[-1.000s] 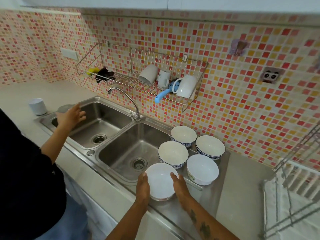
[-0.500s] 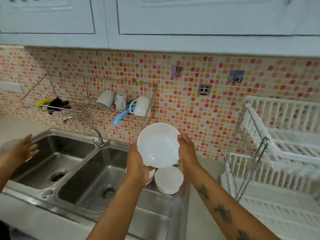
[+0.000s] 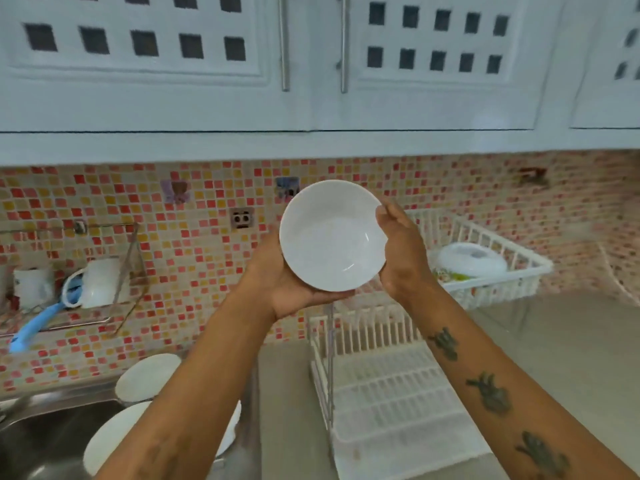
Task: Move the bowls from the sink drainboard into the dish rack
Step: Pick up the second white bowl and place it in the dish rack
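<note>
Here, left to right:
Wall shelf: a wire shelf hangs on the tiled wall at the far left, holding white mugs and a blue brush whose handle pokes out below it.
Sink: a steel sink sits at the lower left; part of its basin is hidden by the left forearm.
Bowls on the drainboard: two white bowls show beside the sink, and the rim of another peeks out from behind the left forearm; how many lie there in all I cannot tell.
Left hand: the left hand cups the held bowl from below and the left, fingers wrapped on it.
Held bowl: a white bowl is up in the air in front of the tiled wall, tilted so its inside faces the camera, above the near end of the dish rack.
Right hand: the right hand presses on the bowl's right rim, closed on it.
Dish rack: a white two-level dish rack stands on the counter right of the drainboard; its lower tray lies bare, and its upper basket holds an upturned white dish.
Counter: a grey counter runs right of the rack, open and flat.
Overhead: pale cupboards hang above the tiles, well over the bowl.
Tiles: red, orange and pink mosaic with small stickers.
</note>
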A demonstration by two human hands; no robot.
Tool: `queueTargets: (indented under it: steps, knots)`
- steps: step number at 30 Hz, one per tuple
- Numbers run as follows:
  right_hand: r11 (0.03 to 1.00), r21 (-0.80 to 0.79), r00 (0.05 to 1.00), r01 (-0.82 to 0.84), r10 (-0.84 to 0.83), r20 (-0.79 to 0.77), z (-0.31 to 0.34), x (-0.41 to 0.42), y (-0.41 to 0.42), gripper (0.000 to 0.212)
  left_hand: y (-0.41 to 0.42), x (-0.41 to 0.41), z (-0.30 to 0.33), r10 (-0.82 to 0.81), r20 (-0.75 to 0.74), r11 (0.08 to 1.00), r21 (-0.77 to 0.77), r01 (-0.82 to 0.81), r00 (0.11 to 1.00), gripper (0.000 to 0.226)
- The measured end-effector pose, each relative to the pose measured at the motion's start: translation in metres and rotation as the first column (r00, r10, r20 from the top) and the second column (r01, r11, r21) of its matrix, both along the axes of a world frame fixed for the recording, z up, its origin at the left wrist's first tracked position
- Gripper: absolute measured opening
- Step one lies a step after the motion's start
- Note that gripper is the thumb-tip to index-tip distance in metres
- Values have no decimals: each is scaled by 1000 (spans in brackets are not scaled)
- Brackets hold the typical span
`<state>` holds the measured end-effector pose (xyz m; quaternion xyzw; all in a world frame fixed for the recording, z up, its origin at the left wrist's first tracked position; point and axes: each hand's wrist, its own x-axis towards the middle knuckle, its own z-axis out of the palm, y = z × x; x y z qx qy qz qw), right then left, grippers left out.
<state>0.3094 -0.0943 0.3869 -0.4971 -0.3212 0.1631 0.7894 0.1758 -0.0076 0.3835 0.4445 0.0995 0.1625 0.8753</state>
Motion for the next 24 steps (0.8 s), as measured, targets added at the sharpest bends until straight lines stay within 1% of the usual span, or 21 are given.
queueTargets:
  steps: [2,5,7,9,11,13,14,16,18,20,22,23,24]
  knots:
    - [998,15,998,57,-57,-9,4,24,-19,34,-7,28,5,-53,-29,998,18,53,998,43]
    - [998,15,997,62,-63,36,10,56,-42,24,-16,68,12,-114,-41,992,50,116,993,44]
    - [996,-12,994,84,-83,76,14,76,-54,21,-21,93,16,-106,-51,992,65,109,993,40]
    - [992,-42,988,120,-115,107,16,97,-65,22,-26,116,18,-44,-53,993,107,49,998,40]
    - [984,-73,979,160,-149,137,19,116,-74,26,-27,138,20,78,-47,972,227,-66,996,39]
    - [974,-105,971,201,-184,155,21,136,-82,30,-31,158,22,162,-22,918,371,-142,987,35]
    - [966,-122,964,228,-205,171,22,145,-86,32,-33,169,23,197,-9,880,442,-173,980,38]
    - [943,-178,947,282,-244,210,22,164,-90,41,-37,192,22,293,46,752,607,-260,955,43]
    - [906,-280,938,316,-255,236,17,182,-94,48,-41,213,17,354,166,566,746,-352,920,38]
    - [864,-391,940,318,-234,247,9,199,-97,57,-41,235,7,331,267,366,847,-384,905,48]
    - [822,-474,943,315,-217,250,4,212,-100,70,-43,250,-4,299,301,163,919,-359,905,59]
    - [807,-498,943,318,-214,255,3,216,-101,72,-45,257,-9,284,315,76,934,-348,906,61]
    - [791,-522,944,317,-212,252,2,220,-101,70,-46,263,-16,268,323,-1,942,-335,908,64]
